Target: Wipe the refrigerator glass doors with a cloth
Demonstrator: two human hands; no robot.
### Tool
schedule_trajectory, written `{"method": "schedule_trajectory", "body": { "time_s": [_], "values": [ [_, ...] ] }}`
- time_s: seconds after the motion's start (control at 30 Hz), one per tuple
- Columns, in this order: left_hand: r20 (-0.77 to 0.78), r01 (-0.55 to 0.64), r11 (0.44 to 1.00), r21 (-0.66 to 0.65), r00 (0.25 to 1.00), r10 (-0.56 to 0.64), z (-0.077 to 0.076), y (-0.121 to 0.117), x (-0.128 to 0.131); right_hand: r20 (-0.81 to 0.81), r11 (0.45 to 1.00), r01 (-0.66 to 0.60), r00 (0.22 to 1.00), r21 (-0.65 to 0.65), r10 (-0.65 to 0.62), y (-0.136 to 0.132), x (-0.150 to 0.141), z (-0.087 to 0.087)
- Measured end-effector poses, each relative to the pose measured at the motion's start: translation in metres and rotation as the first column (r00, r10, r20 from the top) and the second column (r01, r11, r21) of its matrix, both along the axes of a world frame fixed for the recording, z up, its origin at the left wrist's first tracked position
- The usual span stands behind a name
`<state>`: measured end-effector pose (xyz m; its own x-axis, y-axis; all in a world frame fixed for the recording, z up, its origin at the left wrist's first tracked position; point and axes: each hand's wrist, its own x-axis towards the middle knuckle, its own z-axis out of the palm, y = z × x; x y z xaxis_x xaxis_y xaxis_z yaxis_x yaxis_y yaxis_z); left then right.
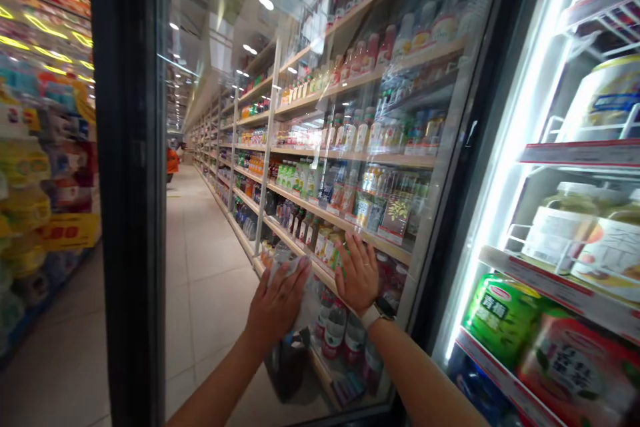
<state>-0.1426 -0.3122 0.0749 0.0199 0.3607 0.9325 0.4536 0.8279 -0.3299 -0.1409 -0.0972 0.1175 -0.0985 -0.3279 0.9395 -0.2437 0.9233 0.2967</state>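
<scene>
A glass cooler door (131, 180) with a dark frame stands swung open in front of me. My left hand (280, 297) presses a pale, thin cloth (309, 303) against the pane, its fingers laid over it. The cloth looks whitish and partly see-through; its exact material is unclear. To the right, my right hand (359, 273) rests flat on the same glass with fingers stretched and nothing in it. A dark watch (385, 308) sits on that wrist.
The lit cooler's shelves (560, 293) at right hold bottles and green and red packs (500, 307). Through the glass show wooden shelves of bottles (380, 240), a tiled aisle (190, 233) and a distant person in orange (173, 160). Stacked goods (25, 193) stand at left.
</scene>
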Motion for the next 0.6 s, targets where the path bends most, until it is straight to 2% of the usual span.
{"method": "schedule_trajectory", "body": {
  "time_s": [0.07, 0.1, 0.17, 0.2, 0.27, 0.4, 0.47, 0.53, 0.6],
  "values": [
    [0.001, -0.013, 0.999, -0.032, 1.0, 0.013, -0.031, -0.013, 0.0, -0.005, 1.0, -0.003, 1.0, -0.001, 0.003, 0.0, 0.0, 0.0],
    [-0.003, -0.02, 0.998, -0.055, 1.0, 0.02, -0.041, -0.019, -0.001, -0.008, 1.0, -0.005, 1.0, -0.001, 0.005, 0.0, 0.0, 0.0],
    [-0.003, -0.03, 0.993, -0.118, 1.0, 0.03, -0.048, -0.03, -0.001, -0.015, 1.0, -0.011, 1.0, 0.001, 0.011, -0.001, -0.001, 0.0],
    [-0.005, -0.033, 0.989, -0.148, 0.999, 0.032, -0.043, -0.033, -0.002, -0.017, 1.0, -0.013, 1.0, 0.004, 0.013, -0.001, -0.001, 0.0],
    [-0.019, -0.039, 0.987, -0.153, 0.999, 0.037, -0.017, -0.038, -0.002, -0.015, 1.0, -0.015, 1.0, 0.006, 0.015, -0.002, -0.001, 0.0],
    [-0.003, -0.05, 0.997, 0.055, 0.999, 0.05, 0.067, -0.04, -0.003, -0.002, 1.0, -0.012, 1.0, -0.006, 0.012, -0.003, 0.0, -0.001],
    [-0.015, -0.057, 0.99, 0.13, 0.998, 0.059, 0.098, -0.041, -0.003, 0.003, 1.0, -0.007, 1.0, -0.009, 0.007, -0.003, 0.0, -0.001],
    [-0.035, -0.057, 0.988, 0.146, 0.997, 0.062, 0.109, -0.042, -0.004, 0.007, 1.0, 0.0, 1.0, -0.009, 0.0, -0.003, 0.001, -0.001],
    [-0.037, -0.056, 0.986, 0.154, 0.997, 0.063, 0.1, -0.043, -0.003, 0.01, 1.0, 0.004, 1.0, -0.009, -0.004, -0.003, 0.001, -0.001]
  ]
}}
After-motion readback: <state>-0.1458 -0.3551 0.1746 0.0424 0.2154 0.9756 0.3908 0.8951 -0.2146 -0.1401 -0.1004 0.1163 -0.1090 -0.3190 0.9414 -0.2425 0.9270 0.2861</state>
